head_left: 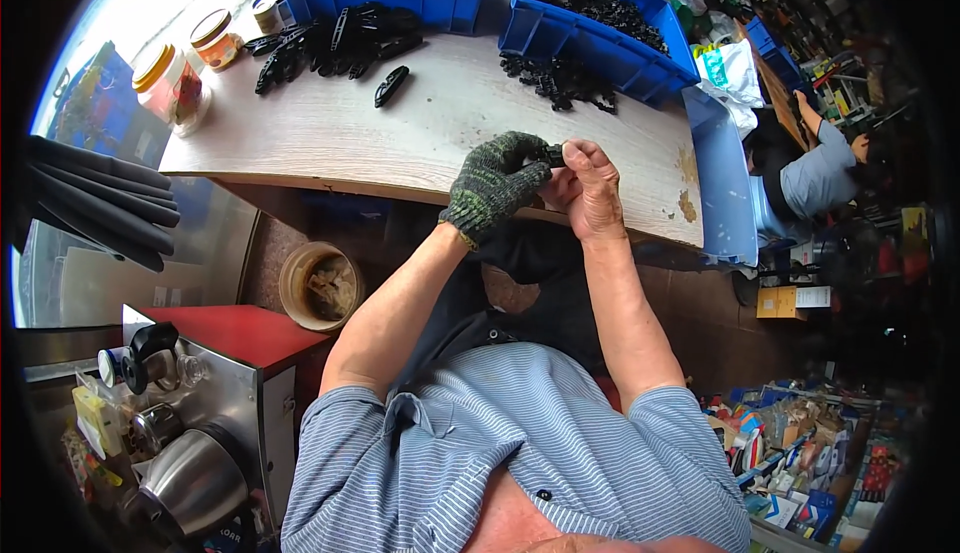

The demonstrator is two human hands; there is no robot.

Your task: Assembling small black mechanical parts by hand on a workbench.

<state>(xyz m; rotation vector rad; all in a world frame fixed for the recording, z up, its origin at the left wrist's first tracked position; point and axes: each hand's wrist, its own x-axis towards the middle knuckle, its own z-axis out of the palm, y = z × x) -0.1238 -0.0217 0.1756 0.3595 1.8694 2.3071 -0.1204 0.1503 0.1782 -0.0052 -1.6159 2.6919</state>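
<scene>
Fingers (538, 172) of the gloved left hand (490, 185) curl inward and pinch one end of a small black part (556, 156); the bare right hand (598, 198) grips the other end, thumb pressed against fingers, partly hiding it. The part lies between the two hands, above the front edge of a pale wooden table (350, 143). Farther out, a single elongated black piece (392, 86) rests on the tabletop near a heap of similar pieces (345, 41). Behind the heap sits a left blue bin (390, 1); to its right, a second blue bin (590, 51), with small black clips (560, 83) piled before it. Lidded jars (216, 45) stand at far left; a round bucket (292, 285) is on the floor below.
</scene>
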